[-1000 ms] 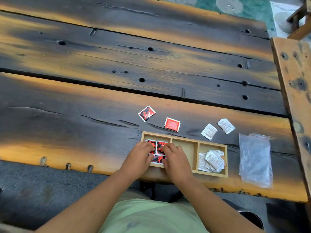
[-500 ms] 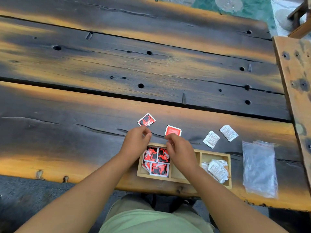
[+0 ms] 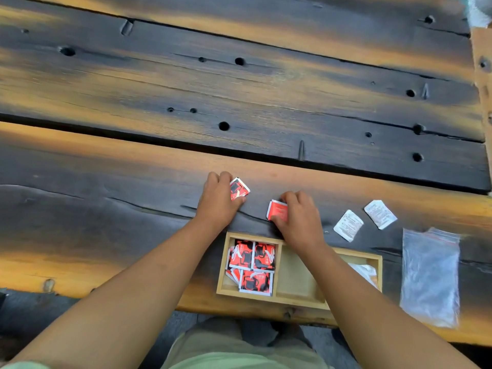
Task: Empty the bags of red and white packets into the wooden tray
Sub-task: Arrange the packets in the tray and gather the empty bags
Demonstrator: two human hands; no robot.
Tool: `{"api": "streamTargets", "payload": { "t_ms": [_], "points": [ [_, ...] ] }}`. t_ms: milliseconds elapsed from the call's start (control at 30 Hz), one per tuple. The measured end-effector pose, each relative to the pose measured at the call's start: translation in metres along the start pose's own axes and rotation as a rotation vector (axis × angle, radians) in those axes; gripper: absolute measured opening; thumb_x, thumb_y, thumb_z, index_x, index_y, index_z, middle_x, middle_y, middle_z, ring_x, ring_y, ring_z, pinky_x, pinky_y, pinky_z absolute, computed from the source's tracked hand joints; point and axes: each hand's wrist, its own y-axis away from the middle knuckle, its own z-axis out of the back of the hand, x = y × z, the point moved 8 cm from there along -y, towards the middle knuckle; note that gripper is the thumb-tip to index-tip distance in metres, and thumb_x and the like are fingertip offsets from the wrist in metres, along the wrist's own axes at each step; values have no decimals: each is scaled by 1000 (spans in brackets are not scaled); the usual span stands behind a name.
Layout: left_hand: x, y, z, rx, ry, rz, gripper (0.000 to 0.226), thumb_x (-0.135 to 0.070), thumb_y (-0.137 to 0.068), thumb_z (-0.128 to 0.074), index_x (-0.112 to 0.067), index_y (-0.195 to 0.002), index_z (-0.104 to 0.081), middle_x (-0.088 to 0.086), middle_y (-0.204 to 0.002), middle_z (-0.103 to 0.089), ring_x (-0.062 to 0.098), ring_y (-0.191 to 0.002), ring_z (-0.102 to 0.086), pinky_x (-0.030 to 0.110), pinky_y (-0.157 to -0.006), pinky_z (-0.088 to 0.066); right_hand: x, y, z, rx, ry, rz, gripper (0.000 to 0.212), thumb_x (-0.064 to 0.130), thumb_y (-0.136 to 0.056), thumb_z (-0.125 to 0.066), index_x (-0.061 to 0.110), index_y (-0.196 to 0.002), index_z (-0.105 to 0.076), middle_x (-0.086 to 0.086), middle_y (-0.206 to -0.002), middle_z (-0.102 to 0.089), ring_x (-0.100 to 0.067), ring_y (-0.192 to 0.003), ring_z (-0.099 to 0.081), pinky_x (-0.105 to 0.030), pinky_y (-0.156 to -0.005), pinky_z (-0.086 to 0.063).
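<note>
Gripping one red packet (image 3: 240, 188) in left hand (image 3: 217, 206), fingers curled round it, on table (image 3: 106, 209) beyond wooden tray (image 3: 223, 265). Pinching second red packet (image 3: 277, 210) in right hand (image 3: 300, 222). Stacked red packets (image 3: 251, 265) in left compartment; white packets (image 3: 348, 225) right.

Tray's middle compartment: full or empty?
Empty, as far as shows: bare wood floor in the middle compartment; the right forearm hides one corner.

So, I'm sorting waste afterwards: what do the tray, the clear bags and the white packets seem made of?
Tray: pale wood, matt, jointed dividers. Clear bags: thin glossy plastic film, see-through and crinkled. White packets: matt paper or film, printed; which one is unclear.
</note>
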Motion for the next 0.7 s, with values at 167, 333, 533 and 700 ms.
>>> {"api": "streamTargets", "payload": {
  "t_ms": [167,333,533,700],
  "points": [
    [4,-7,-5,11,-70,57,53,-25,-75,-80,-8,-116,-51,14,-119,-46,36,-109,-53,49,-92,-48,-12,1,-1,-6,62,-78,50,42,-75,-77,15,-110,-53,-11,-111,-51,-34,-106,-47,-44,-86,-44],
    [-4,-1,-4,-18,-112,7,45,-25,-77,-79,-11,-107,-49,13,-115,-52,34,-106,-53,49,-86,-49,-12,-4,2,38,-28,-121,37,31,-82,-73,10,-103,-50,-17,-111,-57,-40,-102,-55,-43,-77,-45],
    [8,16,2,15,48,66,29,-29,-85,-73,-12,-103,-59,12,-104,-68,32,-96,-62,38,-74,-48,-11,17,30,-35,-150,-146,20,29,-91,-62,11,-92,-54,-17,-94,-69,-39,-89,-60,-36,-63,-36],
    [5,45,21,-14,273,61,11,-28,-96,-56,-18,-99,-60,9,-95,-69,29,-79,-64,40,-73,-54,1,54,36,25,-397,-125,18,26,-87,-58,9,-90,-64,-11,-84,-70,-32,-80,-63,-38,-67,-45]
  ]
}}
